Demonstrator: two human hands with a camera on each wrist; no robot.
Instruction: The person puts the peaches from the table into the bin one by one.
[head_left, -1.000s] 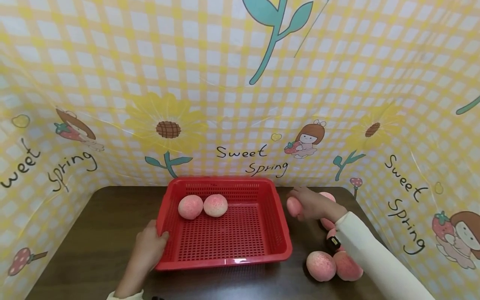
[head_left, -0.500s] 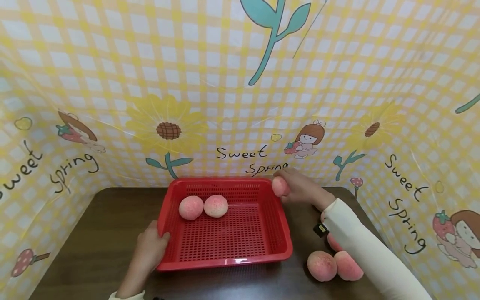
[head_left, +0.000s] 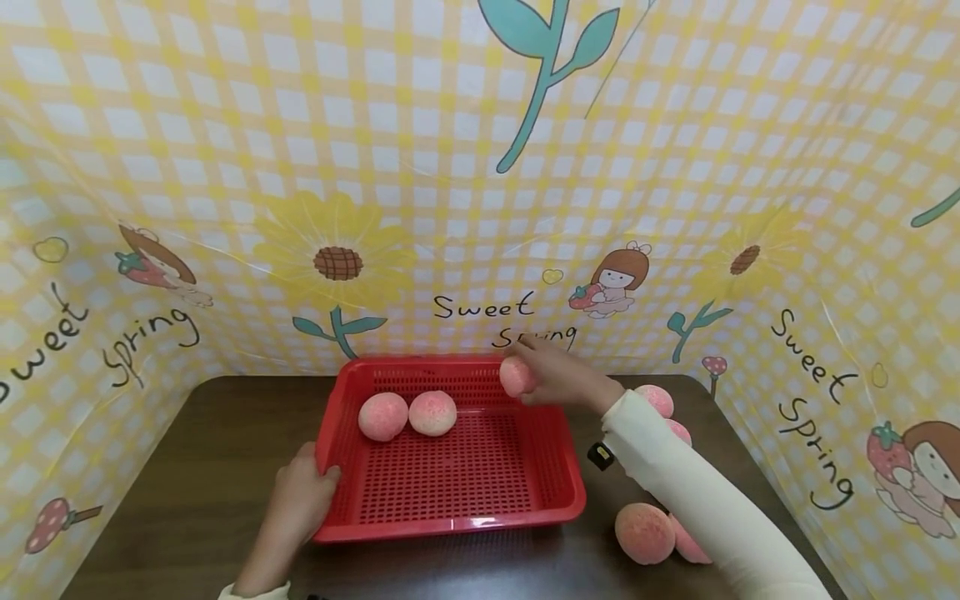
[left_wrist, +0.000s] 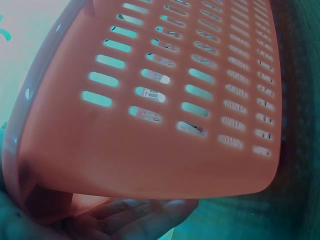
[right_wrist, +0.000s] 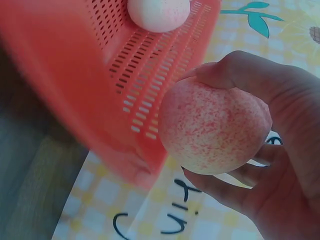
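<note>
In the head view, my right hand (head_left: 557, 375) holds a pink peach (head_left: 516, 377) over the back right part of a red plastic basket (head_left: 450, 525). The right wrist view shows thumb and fingers curled round that speckled peach (right_wrist: 212, 127). Two more peaches, the left one (head_left: 383, 416) and the right one (head_left: 432, 413), lie side by side in the basket's back left. My left hand (head_left: 302, 492) grips the basket's left rim. From the left wrist view, its fingers (left_wrist: 145, 217) show beneath the rim, beside the slotted wall (left_wrist: 150, 165).
Several peaches lie right of the basket: one near the front (head_left: 645, 533), another at the back (head_left: 656, 401), others partly behind the right sleeve (head_left: 690, 475). A dark wooden table (head_left: 187, 492) bears everything. Yellow checked cloth (head_left: 480, 208) rises behind and at both sides.
My right hand has carried the peach leftward from beside the basket, past its right rim, to above its inside. The left hand keeps its grip on the rim.
</note>
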